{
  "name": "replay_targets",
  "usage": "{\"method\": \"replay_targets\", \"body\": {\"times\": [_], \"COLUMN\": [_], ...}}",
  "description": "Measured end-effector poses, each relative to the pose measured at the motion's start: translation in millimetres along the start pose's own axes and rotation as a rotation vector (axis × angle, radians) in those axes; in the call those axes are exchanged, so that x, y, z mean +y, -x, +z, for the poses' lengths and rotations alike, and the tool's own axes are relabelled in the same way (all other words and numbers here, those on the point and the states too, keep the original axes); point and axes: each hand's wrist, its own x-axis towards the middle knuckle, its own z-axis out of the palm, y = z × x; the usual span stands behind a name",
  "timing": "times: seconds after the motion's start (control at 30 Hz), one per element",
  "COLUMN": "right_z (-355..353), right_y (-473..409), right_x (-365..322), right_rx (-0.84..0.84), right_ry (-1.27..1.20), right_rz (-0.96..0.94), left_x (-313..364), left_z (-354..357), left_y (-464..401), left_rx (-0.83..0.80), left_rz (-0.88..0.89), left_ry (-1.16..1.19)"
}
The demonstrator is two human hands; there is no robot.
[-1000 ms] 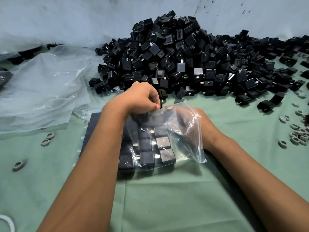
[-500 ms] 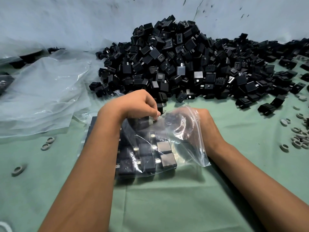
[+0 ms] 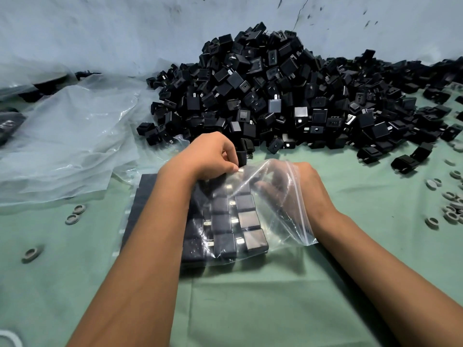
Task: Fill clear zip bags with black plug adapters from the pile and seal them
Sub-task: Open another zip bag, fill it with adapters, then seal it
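A clear zip bag (image 3: 280, 221) lies on the green cloth with several black plug adapters (image 3: 235, 226) lined up in rows inside. My left hand (image 3: 210, 156) pinches the bag's far edge at the mouth. My right hand (image 3: 295, 189) is pushed into the bag's open mouth, its fingers seen through the plastic above the rows. A large pile of black plug adapters (image 3: 288, 96) rises just beyond the hands against the wall.
A filled bag (image 3: 145, 204) lies partly under my left forearm. Crumpled clear plastic sheeting (image 3: 67, 139) covers the left side. Small grey rings (image 3: 75, 214) are scattered at left, more grey rings (image 3: 448, 209) at the right edge. The green cloth (image 3: 250, 309) covers the near table.
Both hands and the bag have shifted slightly towards me. My right hand has slid deeper into the bag's mouth, and the flap over it has lifted.
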Motion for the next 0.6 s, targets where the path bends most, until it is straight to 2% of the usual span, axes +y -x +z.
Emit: {"method": "replay_targets", "body": {"times": [0.17,0.33,0.47,0.6], "right_z": [-3,-5,-6,-8], "right_y": [-3,-2,1,3], "right_x": [-8,-8,-9,-8], "right_rx": [-0.056,-0.067,-0.051,-0.116], "right_ry": [0.075,0.126,0.033,0.040], "right_rz": [0.001,0.016,-0.009,-0.052], "left_x": [-4,-7,-7,-7], "left_z": [6,6,10,13], "left_y": [-4,-9,-8,-10], "left_rx": [0.085,0.255,0.198,0.186], "left_rz": [0.007,0.034,0.084,0.089], "left_ry": [-0.044,-0.006,0.004,-0.016]}}
